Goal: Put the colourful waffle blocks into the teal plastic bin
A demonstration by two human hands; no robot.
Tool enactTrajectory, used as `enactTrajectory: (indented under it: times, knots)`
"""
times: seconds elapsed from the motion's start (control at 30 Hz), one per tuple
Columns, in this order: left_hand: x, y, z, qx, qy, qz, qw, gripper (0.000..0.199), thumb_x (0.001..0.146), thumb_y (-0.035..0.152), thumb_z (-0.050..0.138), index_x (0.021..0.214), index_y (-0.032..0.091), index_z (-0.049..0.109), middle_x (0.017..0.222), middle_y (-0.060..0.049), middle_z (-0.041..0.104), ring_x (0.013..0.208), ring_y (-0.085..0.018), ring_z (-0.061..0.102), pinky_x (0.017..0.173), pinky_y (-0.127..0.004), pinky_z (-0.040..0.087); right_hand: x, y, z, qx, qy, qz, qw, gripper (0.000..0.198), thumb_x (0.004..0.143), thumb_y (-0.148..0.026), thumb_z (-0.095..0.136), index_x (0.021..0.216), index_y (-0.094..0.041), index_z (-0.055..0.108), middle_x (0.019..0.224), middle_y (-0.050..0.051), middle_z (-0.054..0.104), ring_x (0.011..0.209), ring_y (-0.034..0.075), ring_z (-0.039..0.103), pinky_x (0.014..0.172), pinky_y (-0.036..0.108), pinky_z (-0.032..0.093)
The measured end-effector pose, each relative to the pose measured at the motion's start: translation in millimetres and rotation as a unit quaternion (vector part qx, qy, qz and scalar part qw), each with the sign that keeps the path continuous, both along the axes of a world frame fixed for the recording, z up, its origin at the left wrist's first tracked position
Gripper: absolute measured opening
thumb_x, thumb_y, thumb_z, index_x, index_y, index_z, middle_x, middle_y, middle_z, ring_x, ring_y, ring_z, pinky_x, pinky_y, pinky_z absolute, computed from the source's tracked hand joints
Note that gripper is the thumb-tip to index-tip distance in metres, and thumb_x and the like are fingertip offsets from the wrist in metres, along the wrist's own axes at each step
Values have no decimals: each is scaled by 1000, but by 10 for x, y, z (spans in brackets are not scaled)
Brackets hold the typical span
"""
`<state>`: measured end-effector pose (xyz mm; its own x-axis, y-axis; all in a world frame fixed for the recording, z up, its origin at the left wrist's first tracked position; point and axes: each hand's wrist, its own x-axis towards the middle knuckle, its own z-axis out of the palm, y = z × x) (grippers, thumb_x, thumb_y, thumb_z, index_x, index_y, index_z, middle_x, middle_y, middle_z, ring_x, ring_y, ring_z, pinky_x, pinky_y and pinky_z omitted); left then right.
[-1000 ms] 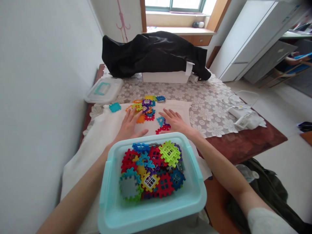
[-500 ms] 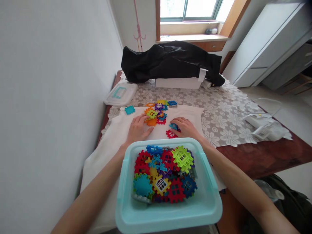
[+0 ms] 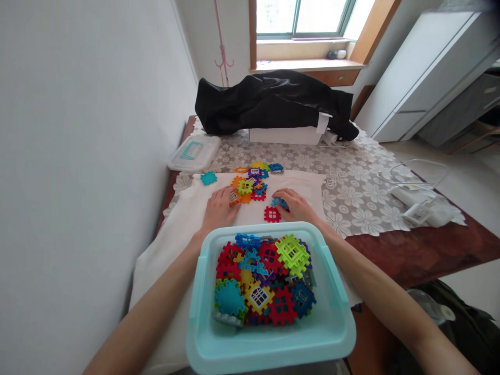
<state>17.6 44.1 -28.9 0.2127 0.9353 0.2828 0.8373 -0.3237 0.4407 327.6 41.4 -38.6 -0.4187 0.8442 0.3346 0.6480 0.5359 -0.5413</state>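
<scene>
Beyond the tub, my left hand (image 3: 219, 209) is closed with an orange building tile (image 3: 233, 197), which has a white window grid, between thumb and fingers. My right hand (image 3: 296, 206) curls over a blue notched building tile (image 3: 279, 202), partly hidden under the fingers. Just left of that hand a red window tile (image 3: 272, 214) lies flat on the white cloth. Between the hands and farther out is a loose heap of tiles, with a lime-green window tile (image 3: 245, 187) on top. One teal tile (image 3: 208, 178) lies apart at the left.
A light-teal tub (image 3: 271, 351) full of mixed tiles stands close in front of me, between my forearms. A clear lid (image 3: 195, 152) lies at the back left, by the wall. Black fabric (image 3: 273, 104) covers a white box at the table's far end.
My left hand has drawn back slightly from the heap, and the orange window tile now shows in its fingers. The red tile now lies flatter, a little left of my right hand.
</scene>
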Motion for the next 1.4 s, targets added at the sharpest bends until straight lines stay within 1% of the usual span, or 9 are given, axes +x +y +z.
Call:
enactTrajectory:
  times: [0.27,0.43,0.63,0.87,1.03,1.13,1.2,1.3,1.4]
  knots:
    - [19,6,26,-8,-122,-23,992,49,95,32,79,139,20,62,140,-15,73,128,-35,72,119,-53,58,9,-28,64,16,21,100,995,22,101,-21,65,122,-22,71,137,15,77,129,30,72,118,50,56]
    - [28,9,9,-7,-114,-14,993,44,93,28,79,134,23,61,138,-15,72,133,-37,71,119,-59,59,42,-62,182,-19,-77,125,989,41,97,-25,80,135,-19,68,147,18,73,138,36,65,127,58,46]
    - [27,9,-44,-3,-75,-14,997,48,95,26,77,138,19,58,144,-20,71,138,-38,68,124,-59,55,-3,-57,154,-37,-68,106,991,27,101,-35,82,121,-20,72,133,16,80,129,35,71,120,56,50]
    - [34,-6,-23,-15,-29,-4,999,43,95,34,79,133,20,62,133,-17,76,125,-38,74,113,-56,60,10,-27,80,-44,112,13,993,33,95,-34,80,126,-25,73,132,12,79,123,32,73,114,53,58]
    - [48,-13,-4,-18,-9,-18,1000,49,98,36,75,141,19,61,141,-19,76,130,-39,72,115,-57,58,20,43,108,-154,329,-15,931,38,93,-51,83,120,-28,71,126,7,79,118,26,75,111,45,61]
    - [49,-15,12,-21,2,-21,1000,46,99,37,74,139,18,63,140,-19,77,128,-39,73,114,-57,59,50,75,134,-151,396,-26,905,41,92,-58,83,117,-29,71,122,7,80,115,26,76,107,44,63]
    - [52,-21,27,-25,5,-22,999,43,98,37,75,135,18,65,135,-18,79,125,-39,74,112,-57,59,107,75,184,-81,376,-29,923,38,94,-55,84,118,-29,71,123,7,79,120,27,75,112,46,61]
    - [62,-35,48,-27,-1,-21,999,40,98,36,74,133,19,66,132,-17,79,121,-39,74,110,-57,60,236,59,294,17,231,36,972,30,97,-45,82,120,-28,73,128,9,79,124,29,73,116,50,57]
    - [73,-46,63,-30,-25,-18,999,38,97,37,74,131,20,67,132,-16,79,121,-37,75,111,-56,60,350,53,366,24,34,90,995,22,99,-37,79,118,-26,73,127,10,80,122,33,72,113,55,56]
